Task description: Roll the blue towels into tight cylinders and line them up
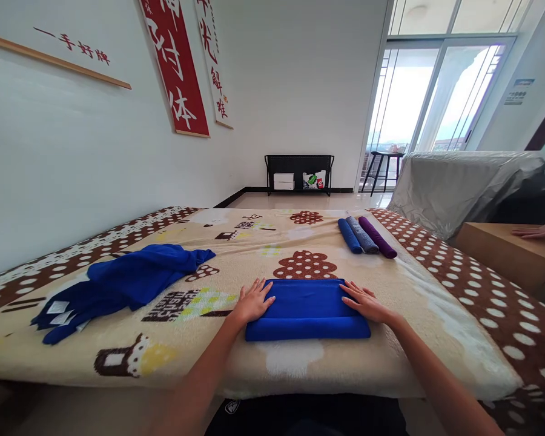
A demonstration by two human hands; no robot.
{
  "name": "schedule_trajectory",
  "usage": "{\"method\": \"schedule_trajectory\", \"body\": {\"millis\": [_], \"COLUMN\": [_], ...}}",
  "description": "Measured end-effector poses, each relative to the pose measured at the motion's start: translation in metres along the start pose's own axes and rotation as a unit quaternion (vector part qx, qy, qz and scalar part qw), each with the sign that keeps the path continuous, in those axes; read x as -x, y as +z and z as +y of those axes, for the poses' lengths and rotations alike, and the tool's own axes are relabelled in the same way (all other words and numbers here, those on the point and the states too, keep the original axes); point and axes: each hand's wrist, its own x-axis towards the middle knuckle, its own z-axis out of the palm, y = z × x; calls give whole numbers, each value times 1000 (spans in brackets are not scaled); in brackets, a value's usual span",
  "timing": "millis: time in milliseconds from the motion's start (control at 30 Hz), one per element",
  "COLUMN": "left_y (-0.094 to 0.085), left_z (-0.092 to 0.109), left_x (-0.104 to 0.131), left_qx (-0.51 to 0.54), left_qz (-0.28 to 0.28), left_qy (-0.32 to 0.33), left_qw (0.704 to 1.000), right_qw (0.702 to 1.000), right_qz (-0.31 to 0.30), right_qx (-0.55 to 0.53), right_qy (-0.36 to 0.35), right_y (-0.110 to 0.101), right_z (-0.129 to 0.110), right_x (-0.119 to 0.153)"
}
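Note:
A blue garment [306, 300], folded into a flat strip with its near edge rolled up, lies in front of me on the patterned blanket [236, 242]. My left hand [254, 301] rests flat with fingers spread on its left end. On the right end, my right hand [366, 301] lies with its fingers stretched out. Both palms face down and neither hand grips the cloth. Off to the left is a crumpled blue garment [140, 272] with white tags showing. Three rolled cloths, a blue one [349, 235], a grey one [362, 235] and a purple one [377, 237], lie side by side at the far right.
A brown polka-dot border [467, 284] edges the blanket. Beyond it on the right, another person's hand [540, 231] rests on a cardboard box [508, 248], near a silver-covered object [449, 181]. A black rack [298, 166] stands against the far wall, with a stool [384, 169] by the window.

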Motion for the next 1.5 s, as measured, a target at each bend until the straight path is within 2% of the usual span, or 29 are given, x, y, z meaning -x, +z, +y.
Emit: {"method": "schedule_trajectory", "body": {"millis": [167,267,367,467,633,733,800,933,1033,1133,1267,1500], "left_y": [1,3,6,9,9,3,-2,-2,16,40,58,59], "left_z": [34,54,62,53,20,10,13,33,44,41,31,37], "left_x": [4,2,-6,-13,-16,-6,9,56,92,114,114,91], "left_qx": [6,23,37,39,28,20,17,19,1,-42,-53,-57], "left_qz": [12,-13,-54,-68,-21,16,48,108,181,251,272,255], "left_qy": [54,110,143,131,51,33,54,129,173,198,195,139], "left_qw": [998,994,988,988,998,999,997,985,968,946,941,955], "right_qw": [999,997,995,996,999,997,994,979,970,965,948,934], "right_qz": [17,0,-20,-20,29,69,108,200,229,222,240,270], "right_qx": [-7,-16,-18,-10,9,10,6,-2,-3,16,92,152], "right_qy": [-28,-74,-99,-87,-31,-20,-19,-35,-82,-139,-190,-178], "right_y": [3,6,11,14,13,13,15,20,27,35,45,48], "right_z": [-30,-56,-70,-62,-20,-1,3,-9,-26,-37,-38,-41], "right_x": [-8,-14,-21,-26,-22,-13,-5,23,55,84,97,80]}}
